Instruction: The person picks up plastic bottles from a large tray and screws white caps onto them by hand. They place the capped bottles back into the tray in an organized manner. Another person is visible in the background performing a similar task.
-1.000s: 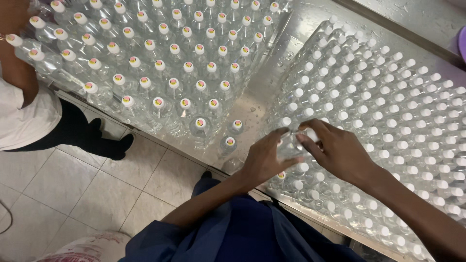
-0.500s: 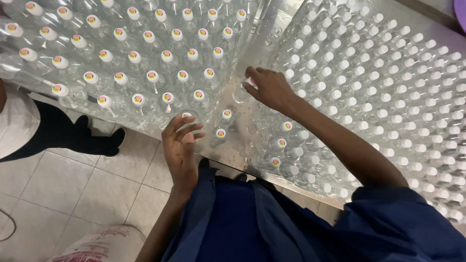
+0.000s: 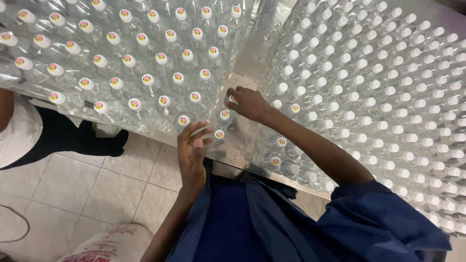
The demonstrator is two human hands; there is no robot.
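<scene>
Clear plastic bottles stand packed on a steel table (image 3: 252, 53). The left group (image 3: 121, 58) has white caps with coloured stickers; the right group (image 3: 388, 87) has plain white caps. My left hand (image 3: 191, 153) reaches up at the table's near edge, its fingers curled around a stickered bottle (image 3: 184, 120). My right hand (image 3: 248, 103) stretches over the bare strip between the groups, fingertips pinching the top of a bottle (image 3: 231, 100). Two more stickered bottles (image 3: 222, 125) stand between my hands. Blue sleeves cover my arms.
Another person in a white shirt and dark trousers (image 3: 58, 136) stands at the left by the table. A tiled floor (image 3: 87, 194) lies below, with a printed sack (image 3: 109, 245) near my legs and a cable (image 3: 17, 225) at the far left.
Both hands left the plain-capped group on the right. My left hand went to the stickered bottle at the table edge; my right hand came to a bottle in the gap.
</scene>
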